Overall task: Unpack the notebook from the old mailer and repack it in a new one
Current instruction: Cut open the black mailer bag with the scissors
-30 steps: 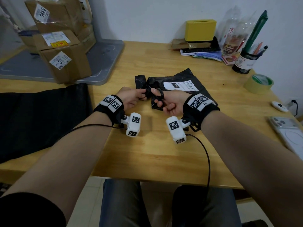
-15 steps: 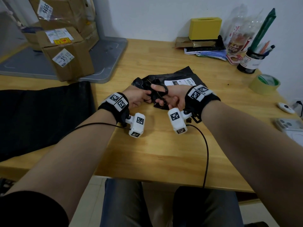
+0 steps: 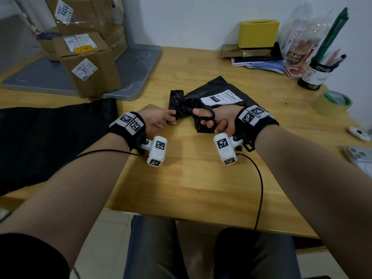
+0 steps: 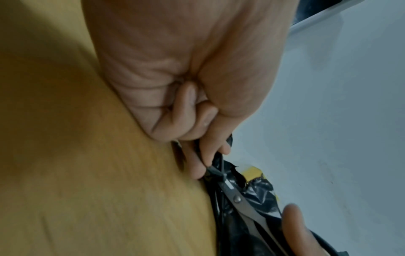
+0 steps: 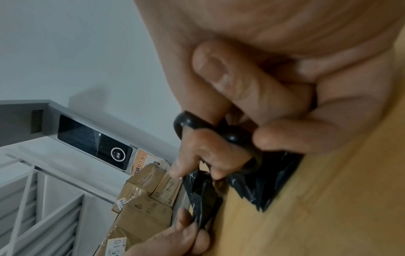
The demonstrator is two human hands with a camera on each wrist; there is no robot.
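The old black plastic mailer (image 3: 201,95) with a white shipping label (image 3: 222,98) lies on the wooden table (image 3: 191,178). My left hand (image 3: 159,119) pinches its crumpled left end (image 4: 258,192). My right hand (image 3: 217,121) grips black-handled scissors (image 3: 207,115), thumb and fingers through the loops (image 5: 232,136). The steel blades (image 4: 238,199) lie against the black plastic right beside my left fingers. The notebook is hidden inside. A large flat black mailer (image 3: 50,141) lies at the table's left.
Taped cardboard boxes (image 3: 88,63) stand on a grey tray (image 3: 132,73) at the back left. A yellow box (image 3: 258,33), papers, a pen holder (image 3: 314,75) and a tape roll (image 3: 332,103) line the back right. A phone (image 3: 360,160) lies at the right edge.
My hands have spread slightly apart, the left one pulling the mailer's end leftward. The right hand keeps the scissors at the plastic. The head view has shifted a little.
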